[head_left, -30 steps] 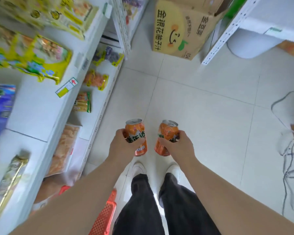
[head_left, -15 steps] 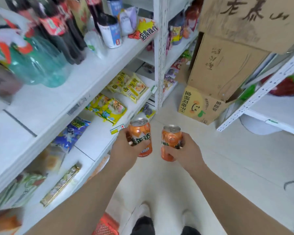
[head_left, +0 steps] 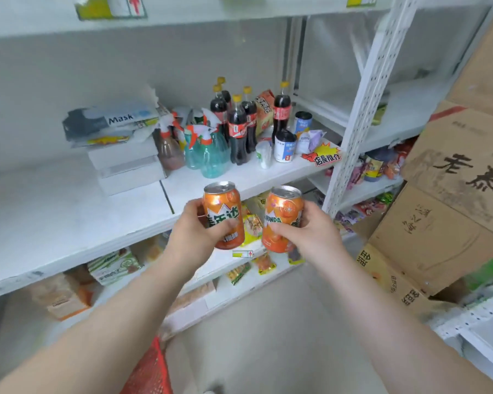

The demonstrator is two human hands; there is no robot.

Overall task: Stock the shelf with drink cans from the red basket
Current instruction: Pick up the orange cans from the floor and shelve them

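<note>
The view has swung up from the floor to the white shelf, and both arms have risen with it: the left hand is wrapped around one orange can, the right hand around the other can, both upright and held just in front of the shelf edge. The red basket sits low by the feet; the bare board left of the cola bottles looks like the likely landing spot, so placing seems next

2 bare forearms, no sleeves, left hand, right hand
</note>
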